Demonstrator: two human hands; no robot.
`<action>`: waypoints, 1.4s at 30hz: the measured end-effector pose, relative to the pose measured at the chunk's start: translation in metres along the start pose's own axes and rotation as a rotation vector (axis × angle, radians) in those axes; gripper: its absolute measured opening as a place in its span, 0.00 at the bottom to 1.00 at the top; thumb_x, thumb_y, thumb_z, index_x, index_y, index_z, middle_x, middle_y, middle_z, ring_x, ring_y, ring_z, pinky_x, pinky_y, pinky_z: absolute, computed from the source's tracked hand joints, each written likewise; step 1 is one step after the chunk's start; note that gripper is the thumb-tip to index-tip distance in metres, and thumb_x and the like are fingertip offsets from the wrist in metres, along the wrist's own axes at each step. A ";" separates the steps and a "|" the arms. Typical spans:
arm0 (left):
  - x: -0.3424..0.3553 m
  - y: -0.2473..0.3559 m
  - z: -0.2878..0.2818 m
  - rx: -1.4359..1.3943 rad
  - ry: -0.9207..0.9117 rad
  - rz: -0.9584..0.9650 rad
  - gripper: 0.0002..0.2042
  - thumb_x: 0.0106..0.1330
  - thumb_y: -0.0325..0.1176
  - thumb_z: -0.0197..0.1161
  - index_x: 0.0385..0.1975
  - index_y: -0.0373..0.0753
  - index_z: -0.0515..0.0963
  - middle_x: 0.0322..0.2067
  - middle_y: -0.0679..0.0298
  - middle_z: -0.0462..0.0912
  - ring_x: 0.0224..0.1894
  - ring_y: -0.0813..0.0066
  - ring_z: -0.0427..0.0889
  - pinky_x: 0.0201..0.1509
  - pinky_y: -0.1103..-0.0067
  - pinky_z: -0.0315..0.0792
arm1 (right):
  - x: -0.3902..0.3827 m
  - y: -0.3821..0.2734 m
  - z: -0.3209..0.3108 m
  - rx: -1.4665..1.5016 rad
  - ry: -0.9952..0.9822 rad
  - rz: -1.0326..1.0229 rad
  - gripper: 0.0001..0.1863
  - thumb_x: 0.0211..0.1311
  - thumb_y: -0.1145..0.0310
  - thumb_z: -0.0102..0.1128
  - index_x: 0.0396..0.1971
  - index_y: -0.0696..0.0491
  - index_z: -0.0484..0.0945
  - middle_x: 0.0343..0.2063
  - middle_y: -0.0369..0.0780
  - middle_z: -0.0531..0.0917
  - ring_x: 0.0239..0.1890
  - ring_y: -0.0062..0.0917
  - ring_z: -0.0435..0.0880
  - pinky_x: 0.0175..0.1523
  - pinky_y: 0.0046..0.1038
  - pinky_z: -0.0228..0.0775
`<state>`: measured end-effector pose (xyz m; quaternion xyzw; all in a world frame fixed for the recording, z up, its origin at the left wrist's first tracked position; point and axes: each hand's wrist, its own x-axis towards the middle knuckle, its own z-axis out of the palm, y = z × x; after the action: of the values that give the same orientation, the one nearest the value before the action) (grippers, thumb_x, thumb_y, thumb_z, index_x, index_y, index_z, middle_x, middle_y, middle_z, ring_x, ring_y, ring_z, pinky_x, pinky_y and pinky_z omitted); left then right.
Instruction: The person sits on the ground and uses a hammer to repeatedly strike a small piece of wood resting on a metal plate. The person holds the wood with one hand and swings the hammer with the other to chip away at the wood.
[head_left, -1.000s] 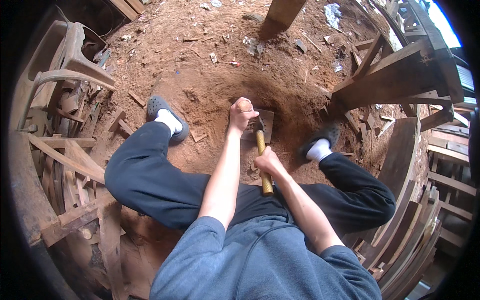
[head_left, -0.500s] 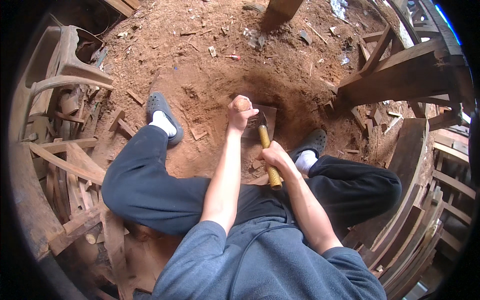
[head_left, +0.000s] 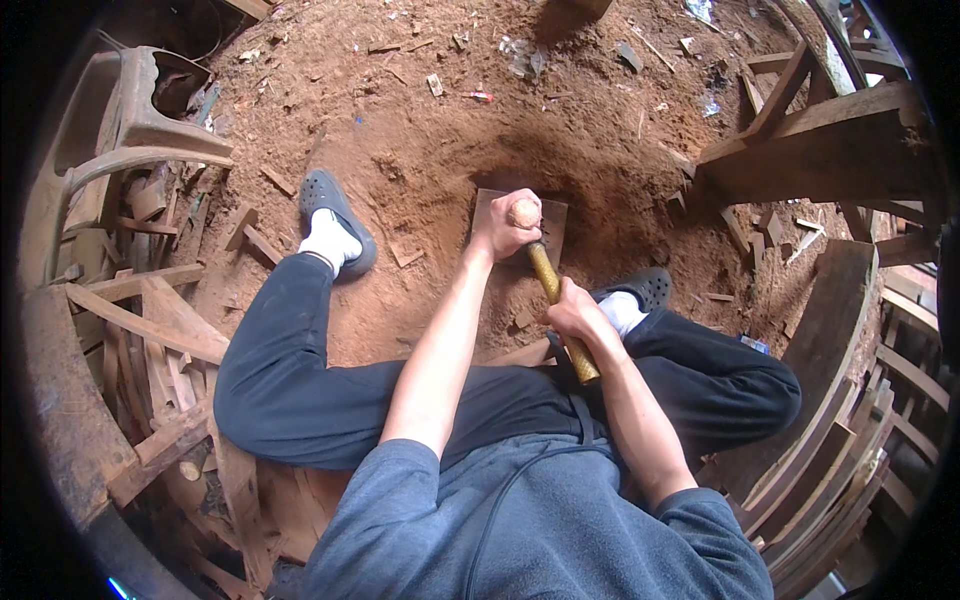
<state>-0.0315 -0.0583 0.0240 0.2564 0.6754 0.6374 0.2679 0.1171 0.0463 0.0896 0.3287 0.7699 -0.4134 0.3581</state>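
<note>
My left hand (head_left: 505, 232) is closed in a fist around a wooden tool handle, whose round pale end (head_left: 524, 212) points up at me. What lies at its lower end is hidden beneath the fist. My right hand (head_left: 578, 312) grips a tool by its long yellow patterned handle (head_left: 543, 270), near the lower half. Its dark upper end meets my left hand, and its head is hidden there. Below both hands a flat square plate (head_left: 556, 222) lies on the ground in a shallow hollow, partly covered by my left fist.
Sawdust-covered ground (head_left: 420, 140) with scraps spreads ahead. A plastic chair (head_left: 150, 135) and loose wood pieces (head_left: 150, 300) are at the left. Heavy timbers (head_left: 820, 150) and stacked boards (head_left: 810, 400) stand at the right. My shoes (head_left: 335, 215) flank the hollow.
My left fist has shifted right over the plate and now covers the upper end of the yellow-handled tool. The handle's lower end has swung slightly right. Both grips are kept.
</note>
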 end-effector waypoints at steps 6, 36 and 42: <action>-0.003 0.000 0.003 -0.035 -0.045 0.000 0.16 0.39 0.22 0.67 0.30 0.36 0.72 0.24 0.67 0.74 0.29 0.80 0.73 0.35 0.82 0.70 | -0.019 -0.001 -0.004 0.581 -0.205 0.098 0.30 0.51 0.73 0.63 0.53 0.61 0.60 0.28 0.45 0.78 0.17 0.26 0.79 0.17 0.29 0.71; -0.005 -0.008 0.008 0.102 0.277 0.094 0.21 0.42 0.42 0.76 0.28 0.37 0.74 0.23 0.66 0.76 0.28 0.76 0.75 0.33 0.77 0.71 | -0.052 0.014 -0.019 0.789 -0.071 0.106 0.15 0.48 0.77 0.61 0.35 0.57 0.66 0.15 0.39 0.74 0.08 0.20 0.69 0.11 0.23 0.64; -0.004 -0.011 0.016 0.200 0.317 0.057 0.19 0.43 0.39 0.75 0.28 0.38 0.74 0.22 0.65 0.76 0.27 0.76 0.74 0.33 0.77 0.71 | -0.114 -0.016 -0.063 0.843 0.032 -0.245 0.19 0.42 0.80 0.63 0.35 0.57 0.65 0.19 0.36 0.73 0.10 0.17 0.71 0.12 0.19 0.64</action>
<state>-0.0178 -0.0503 0.0126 0.1973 0.7616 0.6068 0.1131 0.1469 0.0699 0.2147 0.3585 0.5725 -0.7260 0.1290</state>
